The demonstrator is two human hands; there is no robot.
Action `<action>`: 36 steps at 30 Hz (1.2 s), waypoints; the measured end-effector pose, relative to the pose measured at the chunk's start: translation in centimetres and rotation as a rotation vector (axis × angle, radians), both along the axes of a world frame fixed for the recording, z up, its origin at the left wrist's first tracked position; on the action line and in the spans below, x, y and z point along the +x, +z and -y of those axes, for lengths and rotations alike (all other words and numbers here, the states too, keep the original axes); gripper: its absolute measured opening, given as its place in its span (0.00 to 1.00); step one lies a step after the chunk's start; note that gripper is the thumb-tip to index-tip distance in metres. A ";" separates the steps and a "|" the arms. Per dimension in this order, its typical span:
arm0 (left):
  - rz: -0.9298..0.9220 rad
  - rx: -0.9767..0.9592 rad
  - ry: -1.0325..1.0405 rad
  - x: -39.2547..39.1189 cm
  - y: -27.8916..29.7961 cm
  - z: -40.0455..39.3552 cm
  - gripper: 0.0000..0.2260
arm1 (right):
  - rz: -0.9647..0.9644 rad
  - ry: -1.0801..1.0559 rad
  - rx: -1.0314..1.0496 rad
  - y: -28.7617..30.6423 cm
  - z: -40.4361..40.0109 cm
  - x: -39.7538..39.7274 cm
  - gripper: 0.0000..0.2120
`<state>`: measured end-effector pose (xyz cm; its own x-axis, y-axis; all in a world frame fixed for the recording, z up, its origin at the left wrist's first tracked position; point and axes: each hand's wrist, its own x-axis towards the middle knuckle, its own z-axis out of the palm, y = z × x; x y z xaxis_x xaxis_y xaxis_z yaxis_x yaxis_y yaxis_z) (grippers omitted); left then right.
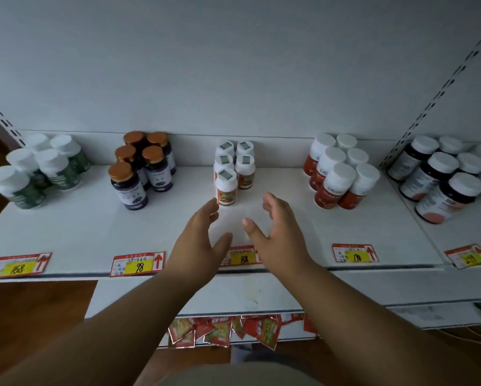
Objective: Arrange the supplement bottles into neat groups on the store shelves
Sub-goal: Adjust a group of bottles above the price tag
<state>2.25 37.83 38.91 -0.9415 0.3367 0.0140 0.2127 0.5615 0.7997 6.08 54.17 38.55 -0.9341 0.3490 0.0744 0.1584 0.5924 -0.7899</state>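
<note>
Five groups of supplement bottles stand on a white shelf (80,229). From the left: green-labelled white-capped bottles (35,169), dark bottles with copper caps (141,167), small orange-labelled white bottles (232,169), red-labelled white-capped bottles (339,171), and dark white-capped bottles (440,174) on the adjoining shelf. My left hand (198,240) and my right hand (278,232) hover over the shelf just in front of the small orange-labelled group, palms facing each other, fingers relaxed, holding nothing. The left fingertips are next to the front bottle (226,188).
Red and yellow price tags (139,264) line the shelf's front edge. A lower shelf (233,296) juts out below, with red snack packets (222,330) hanging under it. Slotted uprights (428,107) flank the bay. Brown floor shows at the left.
</note>
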 end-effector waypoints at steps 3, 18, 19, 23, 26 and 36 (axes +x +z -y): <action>0.004 -0.024 0.050 -1.6 -0.5 0.1 0.32 | 0.001 0.048 0.017 -0.3 -0.2 -2.4 0.34; 0.069 -0.130 -0.019 -11.2 -1.2 -3.3 0.35 | 0.107 0.004 -0.075 -1.6 -4.2 -12.7 0.38; 0.086 -0.087 -0.025 -11.8 -1.2 -3.6 0.36 | 0.093 0.040 -0.124 -1.6 -4.2 -13.1 0.33; 0.143 0.074 -0.044 -13.1 -1.4 -4.4 0.43 | 0.049 0.187 -0.207 -1.8 -4.9 -14.3 0.27; 0.153 0.124 -0.072 -13.5 -1.6 -4.4 0.41 | 0.028 0.245 -0.243 -1.8 -5.3 -14.7 0.27; 0.131 0.148 -0.164 -13.7 -1.7 -3.8 0.36 | 0.038 0.273 -0.182 -1.8 -5.4 -14.9 0.21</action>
